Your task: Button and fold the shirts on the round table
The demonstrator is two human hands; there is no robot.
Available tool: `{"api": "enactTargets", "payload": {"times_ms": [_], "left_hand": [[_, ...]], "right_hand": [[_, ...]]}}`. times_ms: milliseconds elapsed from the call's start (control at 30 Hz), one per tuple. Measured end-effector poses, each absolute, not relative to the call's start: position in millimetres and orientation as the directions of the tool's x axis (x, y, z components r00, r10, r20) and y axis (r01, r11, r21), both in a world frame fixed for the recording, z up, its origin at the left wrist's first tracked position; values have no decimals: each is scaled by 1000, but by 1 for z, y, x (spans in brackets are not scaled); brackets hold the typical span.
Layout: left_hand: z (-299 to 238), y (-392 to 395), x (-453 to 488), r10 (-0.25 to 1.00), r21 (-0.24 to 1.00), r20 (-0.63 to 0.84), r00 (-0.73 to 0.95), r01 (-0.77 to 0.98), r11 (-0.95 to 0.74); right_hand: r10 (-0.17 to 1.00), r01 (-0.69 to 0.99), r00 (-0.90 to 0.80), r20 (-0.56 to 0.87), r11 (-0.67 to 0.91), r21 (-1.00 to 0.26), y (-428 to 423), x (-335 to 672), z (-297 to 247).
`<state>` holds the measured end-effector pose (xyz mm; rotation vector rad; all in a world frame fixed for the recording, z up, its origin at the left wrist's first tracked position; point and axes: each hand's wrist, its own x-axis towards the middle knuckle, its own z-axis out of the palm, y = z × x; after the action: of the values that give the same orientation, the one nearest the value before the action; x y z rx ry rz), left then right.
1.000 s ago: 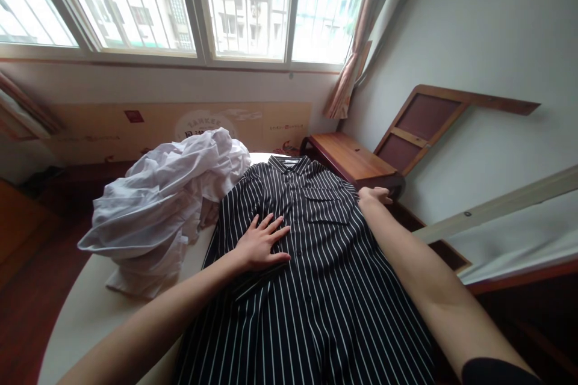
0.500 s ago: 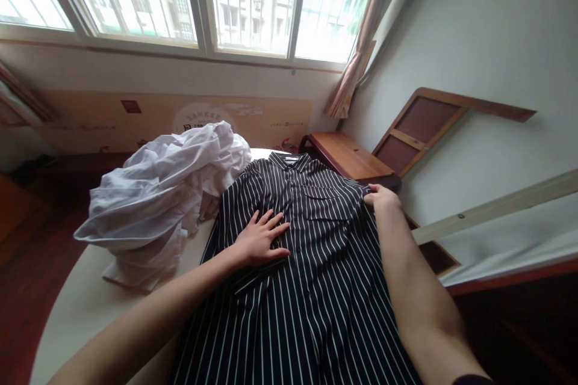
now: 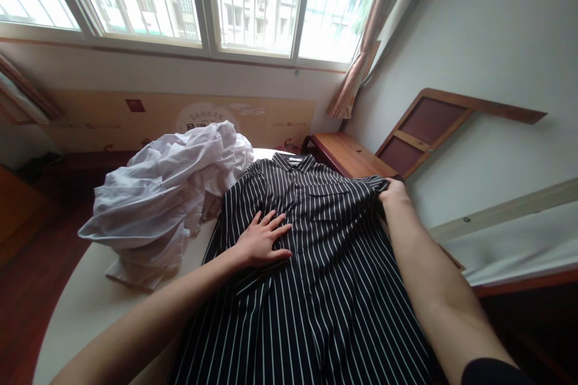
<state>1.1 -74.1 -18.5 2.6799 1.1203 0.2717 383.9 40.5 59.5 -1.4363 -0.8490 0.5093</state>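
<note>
A black shirt with white stripes [image 3: 307,289] lies front side up, its collar at the far end towards the window. My left hand [image 3: 263,240] rests flat on the left part of its chest, fingers spread. On the other side, my right hand [image 3: 394,190] is closed round the shirt's right sleeve edge and pulls the cloth out to the side. The fabric between that hand and the chest pocket is stretched and creased. Left of the shirt sits a crumpled heap of white cloth [image 3: 171,183].
Everything lies on a pale, round-edged table [image 3: 76,301]. Behind it stands a small wooden table [image 3: 354,153], with a wood-framed panel [image 3: 427,120] against the right wall. A printed cardboard box [image 3: 289,114] lies below the barred window [image 3: 257,6].
My right hand has moved outward to the right with the sleeve edge, drawing the shirt's right side wider. The left hand stays in the same place on the shirt.
</note>
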Motion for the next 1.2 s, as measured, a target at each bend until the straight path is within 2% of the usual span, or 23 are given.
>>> {"api": "enactTargets", "payload": {"times_ms": [67,133,200,233,300,367,467,567,633,700,800,833,900,1000,1067,1133,1200], "left_hand": [[-19,-74,1,718,277,85,691,676,-683],[-19,-73,1,717,279,87,692,674,-684],[-20,-72,1,717,282,86,692,674,-683],[-21,-72,1,719,285,84,690,674,-681],[-21,-72,1,727,294,83,682,680,-671],[-19,-73,2,745,302,81,662,696,-652],[-10,-77,8,773,279,103,627,727,-627],[1,-82,20,706,195,205,678,679,-708],[5,-81,34,596,117,267,757,588,-800],[5,-77,50,495,54,284,821,502,-863],[0,-68,73,427,22,289,857,440,-898],[-1,-66,79,430,33,314,846,443,-896],[1,-63,85,487,121,410,771,483,-867],[16,-68,81,632,381,560,536,510,-771],[27,-77,70,654,475,623,429,457,-752],[34,-89,58,588,440,664,461,395,-807],[32,-100,48,471,323,650,596,345,-882]], "right_hand": [[690,198,684,236,136,-971,43,378,62],[707,351,592,386,205,-914,32,371,55],[808,596,225,544,328,-733,10,368,37],[834,692,-9,552,404,-599,-3,368,27],[834,784,-330,443,503,-364,-26,372,6],[847,822,-414,335,505,-261,-40,379,-10],[882,813,-355,311,455,-363,-40,390,-13],[912,749,-266,314,400,-528,-27,400,3],[955,692,-247,166,294,-659,-15,405,17],[981,618,-192,-5,117,-777,-3,406,26],[992,568,94,-86,-124,-814,11,394,25],[983,573,169,-76,-161,-804,14,387,21],[978,596,200,-63,-173,-784,19,373,13],[979,573,199,-43,-152,-806,22,362,6],[964,526,261,-50,-186,-830,25,365,7],[940,482,335,-71,-235,-844,28,372,10],[913,461,396,-97,-289,-839,32,381,13]]}}
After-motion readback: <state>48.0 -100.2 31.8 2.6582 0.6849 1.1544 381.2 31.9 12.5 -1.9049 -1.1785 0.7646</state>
